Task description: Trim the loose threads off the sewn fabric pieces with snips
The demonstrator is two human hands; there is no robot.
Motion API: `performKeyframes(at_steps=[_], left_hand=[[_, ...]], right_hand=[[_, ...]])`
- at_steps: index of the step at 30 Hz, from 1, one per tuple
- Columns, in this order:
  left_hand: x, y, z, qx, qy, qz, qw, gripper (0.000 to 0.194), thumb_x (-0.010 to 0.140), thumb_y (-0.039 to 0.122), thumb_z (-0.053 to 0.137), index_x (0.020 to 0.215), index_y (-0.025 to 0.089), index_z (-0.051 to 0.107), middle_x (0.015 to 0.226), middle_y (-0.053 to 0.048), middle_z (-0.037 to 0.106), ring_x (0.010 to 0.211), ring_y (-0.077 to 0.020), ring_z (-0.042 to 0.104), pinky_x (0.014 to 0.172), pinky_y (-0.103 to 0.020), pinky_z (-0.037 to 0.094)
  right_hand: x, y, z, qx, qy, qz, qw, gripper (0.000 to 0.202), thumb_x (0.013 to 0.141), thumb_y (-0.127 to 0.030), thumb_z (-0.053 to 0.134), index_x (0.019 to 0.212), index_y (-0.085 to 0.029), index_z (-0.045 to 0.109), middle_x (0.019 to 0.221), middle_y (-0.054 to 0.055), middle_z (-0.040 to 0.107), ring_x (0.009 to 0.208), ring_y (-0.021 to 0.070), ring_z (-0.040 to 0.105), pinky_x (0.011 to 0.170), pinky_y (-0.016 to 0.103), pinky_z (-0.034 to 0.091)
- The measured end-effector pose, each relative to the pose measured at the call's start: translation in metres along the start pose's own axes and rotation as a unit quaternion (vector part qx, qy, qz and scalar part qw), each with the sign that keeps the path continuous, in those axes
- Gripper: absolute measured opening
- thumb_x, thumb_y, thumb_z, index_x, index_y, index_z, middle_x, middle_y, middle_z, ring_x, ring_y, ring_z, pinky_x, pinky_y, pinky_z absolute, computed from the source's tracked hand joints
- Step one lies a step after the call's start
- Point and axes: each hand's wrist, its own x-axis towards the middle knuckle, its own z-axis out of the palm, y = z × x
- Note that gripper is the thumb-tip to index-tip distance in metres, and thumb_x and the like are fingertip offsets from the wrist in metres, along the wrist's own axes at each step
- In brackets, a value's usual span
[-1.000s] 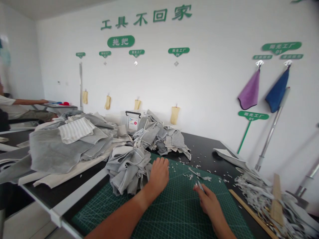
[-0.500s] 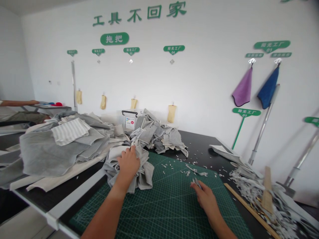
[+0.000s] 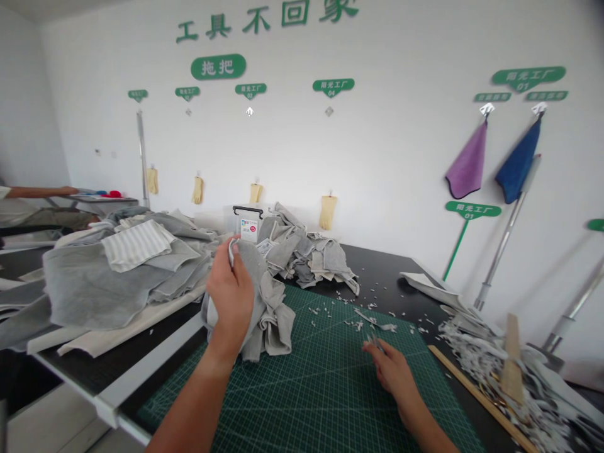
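White wall (image 3: 401, 157) with green Chinese lettering is seen across the upper part of the frame, behind a black tabletop (image 3: 382, 258). Just left of the frame's centre, a piece of grey cloth (image 3: 252, 267) is pinched at its upper edge by the left hand (image 3: 231, 292), its grip closed between thumb and fingers; the cloth is held raised against a crumpled grey bundle (image 3: 278, 321). The step in hand is judged to be the taking up of this one piece. A firm pinch on its edge seems to be called for, with the folds below kept apart from it. At lower right of centre, slim metal snips (image 3: 377, 343) are gripped by the right hand (image 3: 389, 371), well apart from the cloth; their handles are mostly hidden.

Under both hands a green cutting mat (image 3: 306, 390) is laid, strewn with pale scraps (image 3: 358, 326) near its far edge. A large cloth pile (image 3: 80, 289) is stacked at left, topped by a striped piece (image 3: 136, 245). Shredded trimmings (image 3: 547, 409) are heaped at lower right. Yellow gloves (image 3: 328, 212) are hung on the wall, and at far left a co-worker's arm (image 3: 44, 190) is stretched out.
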Motion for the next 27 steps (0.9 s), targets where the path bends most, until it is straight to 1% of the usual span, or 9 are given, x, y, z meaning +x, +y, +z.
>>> performKeyframes(at_steps=[2, 5, 7, 10, 12, 14, 19, 23, 27], left_hand=[[-0.003, 0.025, -0.007, -0.084, 0.027, -0.01, 0.996, 0.039, 0.105, 0.037, 0.034, 0.127, 0.018, 0.059, 0.126, -0.011, 0.065, 0.117, -0.021, 0.059, 0.102, -0.031, 0.041], [-0.017, 0.047, 0.003, -0.201, -0.092, -0.053, 0.974, 0.038, 0.103, 0.042, 0.04, 0.119, 0.02, 0.066, 0.117, -0.007, 0.069, 0.111, -0.021, 0.061, 0.102, -0.031, 0.042], [-0.033, 0.049, 0.024, -0.28, -0.237, -0.104, 0.925, 0.04, 0.099, 0.047, 0.045, 0.111, 0.02, 0.071, 0.107, -0.006, 0.072, 0.105, -0.0226, 0.063, 0.098, -0.032, 0.045], [-0.071, 0.038, 0.065, -0.361, -0.406, -0.242, 0.804, 0.045, 0.092, 0.054, 0.052, 0.103, 0.017, 0.074, 0.093, -0.006, 0.073, 0.089, -0.0237, 0.064, 0.083, -0.031, 0.048], [-0.102, 0.025, 0.087, -0.375, -0.447, -0.328, 0.743, 0.046, 0.087, 0.055, 0.057, 0.1, 0.014, 0.073, 0.088, -0.007, 0.072, 0.084, -0.0232, 0.062, 0.076, -0.03, 0.048], [-0.132, 0.012, 0.1, -0.363, -0.454, -0.378, 0.721, 0.044, 0.082, 0.054, 0.062, 0.095, 0.013, 0.07, 0.085, -0.007, 0.07, 0.082, -0.0225, 0.062, 0.073, -0.03, 0.047], [-0.177, -0.013, 0.109, -0.318, -0.46, -0.419, 0.715, 0.04, 0.076, 0.053, 0.065, 0.09, 0.015, 0.064, 0.078, -0.004, 0.065, 0.075, -0.0194, 0.059, 0.071, -0.029, 0.046], [-0.182, -0.03, 0.12, -0.267, -0.389, -0.463, 0.75, 0.032, 0.079, 0.04, 0.062, 0.098, 0.015, 0.063, 0.086, -0.006, 0.065, 0.077, -0.0182, 0.058, 0.074, -0.029, 0.046], [-0.178, -0.044, 0.128, -0.229, -0.333, -0.465, 0.788, 0.026, 0.08, 0.025, 0.056, 0.102, 0.015, 0.064, 0.095, -0.008, 0.065, 0.082, -0.0181, 0.057, 0.075, -0.029, 0.045]], right_hand=[[-0.001, -0.005, -0.001, 0.033, -0.024, 0.011, 0.999, 0.042, 0.073, -0.059, 0.068, 0.083, -0.019, 0.062, 0.05, -0.009, 0.036, 0.036, 0.0061, 0.028, 0.037, 0.021, 0.016], [-0.012, -0.02, -0.001, 0.124, -0.081, 0.016, 0.989, 0.04, 0.077, -0.055, 0.07, 0.09, -0.019, 0.062, 0.055, -0.009, 0.038, 0.037, 0.0046, 0.025, 0.036, 0.02, 0.014], [-0.022, -0.031, -0.001, 0.192, -0.119, 0.011, 0.974, 0.035, 0.081, -0.053, 0.069, 0.089, -0.02, 0.062, 0.056, -0.009, 0.036, 0.039, 0.0043, 0.023, 0.037, 0.02, 0.015], [-0.034, -0.042, -0.001, 0.264, -0.14, 0.025, 0.954, 0.034, 0.085, -0.053, 0.067, 0.083, -0.02, 0.061, 0.056, -0.008, 0.034, 0.042, 0.0046, 0.021, 0.038, 0.02, 0.016], [-0.038, -0.044, -0.001, 0.281, -0.151, 0.053, 0.946, 0.036, 0.085, -0.055, 0.066, 0.083, -0.019, 0.062, 0.055, -0.007, 0.037, 0.042, 0.0048, 0.019, 0.038, 0.02, 0.013], [-0.04, -0.044, -0.001, 0.27, -0.164, 0.075, 0.946, 0.038, 0.084, -0.057, 0.066, 0.085, -0.019, 0.063, 0.054, -0.007, 0.038, 0.042, 0.0051, 0.017, 0.038, 0.021, 0.009], [-0.04, -0.042, -0.003, 0.13, -0.17, 0.001, 0.977, 0.037, 0.084, -0.055, 0.067, 0.082, -0.018, 0.063, 0.059, -0.006, 0.045, 0.048, 0.0072, 0.029, 0.042, 0.02, 0.017], [-0.042, -0.046, -0.005, -0.027, -0.09, -0.149, 0.984, 0.03, 0.084, -0.048, 0.069, 0.096, -0.02, 0.068, 0.088, 0.0, 0.064, 0.074, 0.0137, 0.053, 0.064, 0.022, 0.04], [-0.052, -0.052, -0.006, -0.132, -0.123, -0.199, 0.963, 0.035, 0.083, -0.045, 0.07, 0.113, -0.027, 0.065, 0.099, -0.002, 0.067, 0.081, 0.0155, 0.058, 0.072, 0.024, 0.043]])
